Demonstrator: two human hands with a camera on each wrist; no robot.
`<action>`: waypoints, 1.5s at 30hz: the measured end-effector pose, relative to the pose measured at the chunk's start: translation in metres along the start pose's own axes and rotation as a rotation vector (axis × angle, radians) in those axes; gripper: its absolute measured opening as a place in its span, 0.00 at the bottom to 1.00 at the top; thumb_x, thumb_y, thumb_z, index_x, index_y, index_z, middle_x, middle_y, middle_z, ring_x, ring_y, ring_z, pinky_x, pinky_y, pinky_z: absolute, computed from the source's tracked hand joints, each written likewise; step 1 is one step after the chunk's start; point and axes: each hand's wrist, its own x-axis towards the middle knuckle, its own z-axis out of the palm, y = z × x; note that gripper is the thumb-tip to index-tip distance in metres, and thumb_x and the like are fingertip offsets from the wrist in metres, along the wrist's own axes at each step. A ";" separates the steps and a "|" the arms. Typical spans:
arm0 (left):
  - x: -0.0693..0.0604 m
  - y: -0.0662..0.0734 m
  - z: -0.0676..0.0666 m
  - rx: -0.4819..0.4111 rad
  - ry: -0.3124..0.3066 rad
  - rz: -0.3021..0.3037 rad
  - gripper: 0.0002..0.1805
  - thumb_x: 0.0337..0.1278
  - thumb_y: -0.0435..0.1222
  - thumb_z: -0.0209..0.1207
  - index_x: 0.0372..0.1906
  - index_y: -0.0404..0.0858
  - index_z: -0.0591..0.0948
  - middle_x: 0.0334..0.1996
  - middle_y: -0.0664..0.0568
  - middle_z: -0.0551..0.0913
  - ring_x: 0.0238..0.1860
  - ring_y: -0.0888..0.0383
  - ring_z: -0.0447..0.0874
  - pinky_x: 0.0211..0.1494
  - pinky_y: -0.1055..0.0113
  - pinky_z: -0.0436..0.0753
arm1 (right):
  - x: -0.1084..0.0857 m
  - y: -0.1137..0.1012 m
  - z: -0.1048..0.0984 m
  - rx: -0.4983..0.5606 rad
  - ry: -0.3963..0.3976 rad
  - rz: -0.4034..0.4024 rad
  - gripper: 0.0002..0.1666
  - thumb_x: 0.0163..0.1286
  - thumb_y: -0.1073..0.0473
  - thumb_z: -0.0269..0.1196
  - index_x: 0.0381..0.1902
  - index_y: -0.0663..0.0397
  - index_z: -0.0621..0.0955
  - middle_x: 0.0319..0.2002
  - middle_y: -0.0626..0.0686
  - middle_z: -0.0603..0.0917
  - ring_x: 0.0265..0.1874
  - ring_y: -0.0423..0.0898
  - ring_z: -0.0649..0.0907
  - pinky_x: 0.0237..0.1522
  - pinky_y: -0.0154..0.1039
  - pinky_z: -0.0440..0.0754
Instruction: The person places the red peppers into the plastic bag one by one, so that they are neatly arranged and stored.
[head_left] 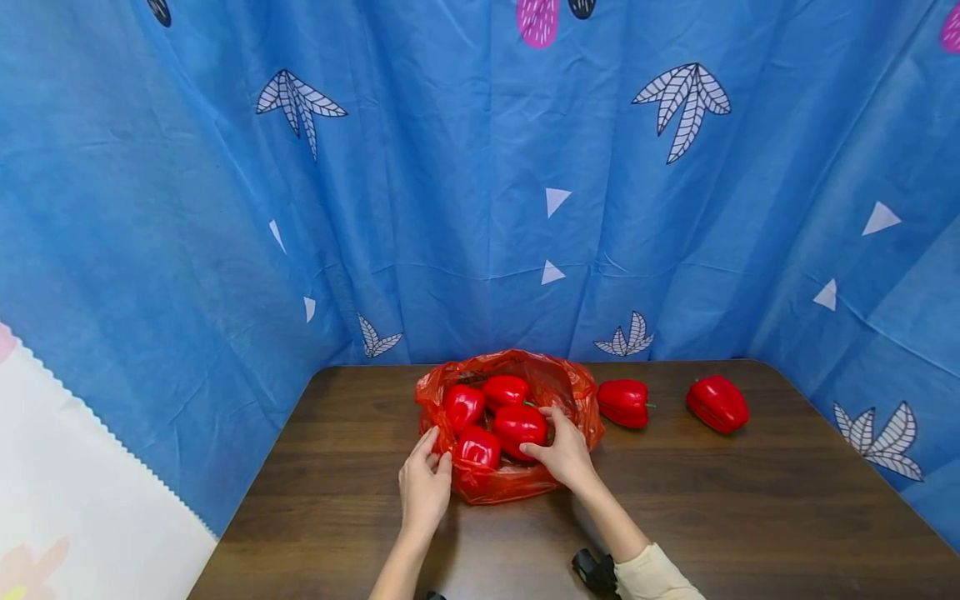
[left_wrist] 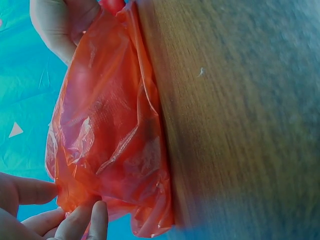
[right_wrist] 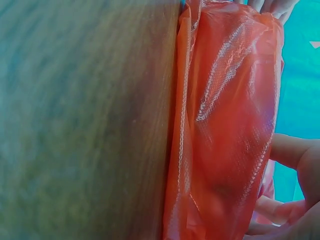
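Observation:
A red plastic bag [head_left: 510,492] sits with its mouth wide open on the wooden table, its near wall also filling much of the left wrist view. Inside lie several glossy red bell peppers [head_left: 462,406]. At the bag's left rim, my left hand [head_left: 424,492] pinches the plastic between thumb and fingers [left_wrist: 80,220]. My right hand [head_left: 566,450] reaches into the bag's right side and grips a bell pepper [head_left: 519,427], with the thumb on its near side and the fingers beyond it. The bag wall hides part of this grip in the right wrist view.
Right of the bag, one red bell pepper [head_left: 624,403] with a green stem lies close to it, and another bell pepper [head_left: 717,404] lies farther right. The brown table [head_left: 720,517] ends at a blue patterned curtain [head_left: 465,208] behind.

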 end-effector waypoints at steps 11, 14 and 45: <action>0.001 0.000 0.000 0.002 0.013 0.005 0.24 0.56 0.25 0.61 0.60 0.30 0.78 0.61 0.36 0.78 0.46 0.42 0.86 0.53 0.49 0.83 | -0.002 -0.009 -0.007 -0.120 -0.043 -0.007 0.40 0.54 0.56 0.74 0.63 0.61 0.73 0.57 0.65 0.78 0.56 0.61 0.76 0.59 0.63 0.75; 0.002 0.000 0.000 0.003 0.017 0.004 0.24 0.56 0.25 0.61 0.60 0.30 0.78 0.61 0.36 0.78 0.46 0.42 0.86 0.53 0.50 0.83 | -0.004 -0.016 -0.015 -0.114 -0.046 -0.018 0.39 0.54 0.56 0.74 0.63 0.60 0.74 0.57 0.63 0.78 0.55 0.60 0.76 0.58 0.63 0.76; 0.002 0.001 -0.002 -0.005 0.015 0.004 0.24 0.55 0.24 0.61 0.60 0.30 0.78 0.61 0.35 0.78 0.47 0.42 0.86 0.54 0.49 0.83 | 0.043 0.066 -0.143 0.155 0.201 0.180 0.50 0.65 0.46 0.66 0.77 0.54 0.55 0.75 0.64 0.57 0.72 0.65 0.60 0.68 0.63 0.66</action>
